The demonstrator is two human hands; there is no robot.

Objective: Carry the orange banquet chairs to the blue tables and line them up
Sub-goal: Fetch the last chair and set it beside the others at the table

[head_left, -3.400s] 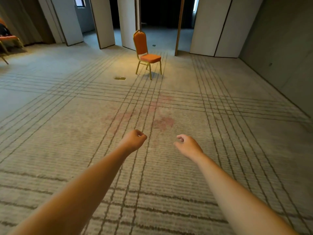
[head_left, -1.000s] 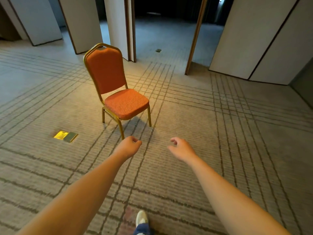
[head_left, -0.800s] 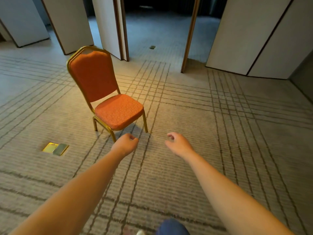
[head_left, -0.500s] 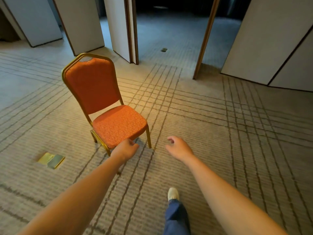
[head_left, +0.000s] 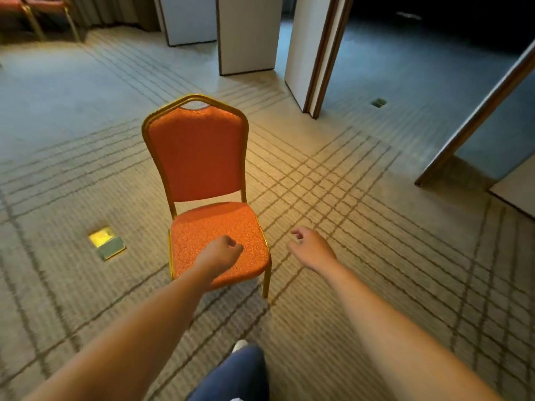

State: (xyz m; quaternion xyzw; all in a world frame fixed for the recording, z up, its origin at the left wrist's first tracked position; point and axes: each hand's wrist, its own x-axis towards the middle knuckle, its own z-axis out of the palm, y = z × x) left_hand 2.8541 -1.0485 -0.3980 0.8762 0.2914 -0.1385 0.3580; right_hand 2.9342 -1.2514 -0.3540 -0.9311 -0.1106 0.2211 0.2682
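Chair: we see one orange banquet chair (head_left: 199, 157) standing upright on the carpet (head_left: 376, 227), its seat facing us. No blue bench is in view.
Left hand: our left hand (head_left: 221, 253) is over the seat with the fingers curled in, gripping nothing. We cannot tell whether it touches the fabric.
Right hand: our right hand (head_left: 311, 250) hangs just right of the seat, fingers loosely bent and empty.
Tipping: if we lift by the seat front alone, we judge the tall backrest would swing away from us and the chair would twist out of our hold.
Floor box: a brass floor box (head_left: 106, 243) sits near the chair's left side. A chair leg or our foot could catch on it as we turn.
Panels: partition panels (head_left: 249, 33) stand behind the chair, so a wide swing could knock the gold frame against them.
Shins: our knee (head_left: 240, 371) is near the seat front, so the raised legs could strike it.
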